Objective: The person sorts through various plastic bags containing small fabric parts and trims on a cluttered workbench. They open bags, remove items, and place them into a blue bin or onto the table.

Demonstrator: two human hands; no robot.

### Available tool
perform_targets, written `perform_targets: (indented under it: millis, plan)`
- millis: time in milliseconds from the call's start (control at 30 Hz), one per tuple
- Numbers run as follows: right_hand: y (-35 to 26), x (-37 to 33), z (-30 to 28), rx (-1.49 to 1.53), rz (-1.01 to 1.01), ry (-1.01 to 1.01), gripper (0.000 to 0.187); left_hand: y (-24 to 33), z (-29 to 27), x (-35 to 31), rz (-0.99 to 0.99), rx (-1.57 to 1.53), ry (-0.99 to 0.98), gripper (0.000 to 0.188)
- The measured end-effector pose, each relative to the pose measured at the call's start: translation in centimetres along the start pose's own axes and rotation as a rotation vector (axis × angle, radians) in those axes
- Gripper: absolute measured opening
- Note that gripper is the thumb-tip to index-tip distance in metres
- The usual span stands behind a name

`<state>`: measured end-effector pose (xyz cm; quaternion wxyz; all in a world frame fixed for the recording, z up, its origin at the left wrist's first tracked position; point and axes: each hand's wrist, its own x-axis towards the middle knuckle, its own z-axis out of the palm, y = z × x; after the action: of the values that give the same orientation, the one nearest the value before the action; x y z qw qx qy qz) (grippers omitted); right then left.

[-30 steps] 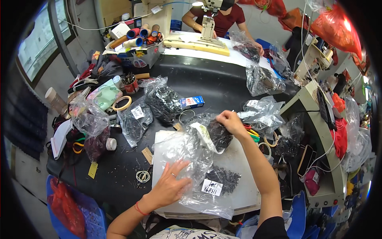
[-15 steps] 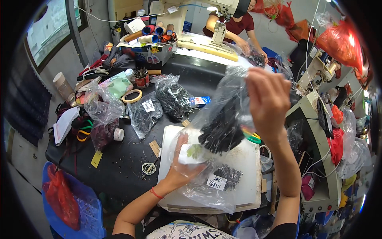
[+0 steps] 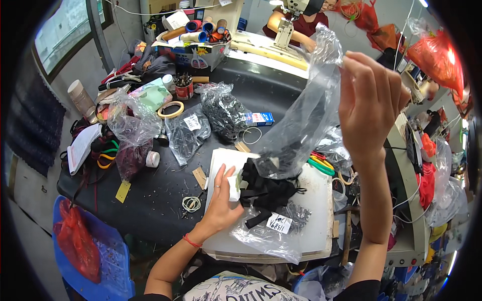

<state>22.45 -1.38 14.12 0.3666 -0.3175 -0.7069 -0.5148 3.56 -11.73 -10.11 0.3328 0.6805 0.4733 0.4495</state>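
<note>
High on the right, my right hand (image 3: 369,108) pinches a clear plastic bag (image 3: 304,123), which hangs slanting down with its lower end over a heap of black fabric pieces (image 3: 273,189). That heap lies loose on a white board (image 3: 316,241), with strap-like ends sticking out. At its left edge my left hand (image 3: 221,208) is closed on a small white piece with a green patch (image 3: 234,188); what it is, I cannot make out. Nearer me, a second clear bag (image 3: 266,238) with a white label and small dark bits lies flat on the board.
Filled clear bags (image 3: 223,113), a tape roll (image 3: 170,109) and a blue-white box (image 3: 259,119) lie on the black table. Green and yellow-handled scissors (image 3: 321,164) rest at the board's right. A blue chair (image 3: 118,263) stands left. Another person (image 3: 296,25) sits beyond the sewing machine (image 3: 284,32).
My right hand has risen and moved right with the bag. The black fabric pieces have come out of it onto the board. My left hand, formerly behind the plastic, is now uncovered.
</note>
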Motion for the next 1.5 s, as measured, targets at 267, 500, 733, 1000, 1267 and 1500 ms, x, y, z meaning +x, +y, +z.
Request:
perform_targets:
  millis: [267,500,733,1000,1267,1500]
  plan:
    - [14.6,-10.3,4.2,-0.404,0.669,-0.104,0.021,-0.8,-0.5,-0.3,-0.194,-0.254,0.12,0.04]
    - [11.2,-29.2,-0.4,0.037,1.168,-0.498,0.049,-4.9,-4.9,3.3,-0.4,-0.287,0.413,0.033]
    - [0.0,-35.5,-15.7,0.035,1.214,-0.758,0.033,-4.4,-7.9,2.5,-0.057,0.765,0.471,0.058]
    - [-2.7,-39.0,-16.9,0.064,1.4,-0.797,0.024,-2.0,-7.2,-3.8,-0.378,0.35,0.129,0.009]
    - [-2.4,-38.3,-16.5,0.039,1.299,-0.809,0.024,-4.8,-5.2,-3.4,-0.302,0.475,-0.003,0.022]
    - [-6.0,-31.4,-18.6,0.062,1.222,-0.425,0.015,-0.6,-7.3,-4.8,-0.131,0.433,0.44,0.012]
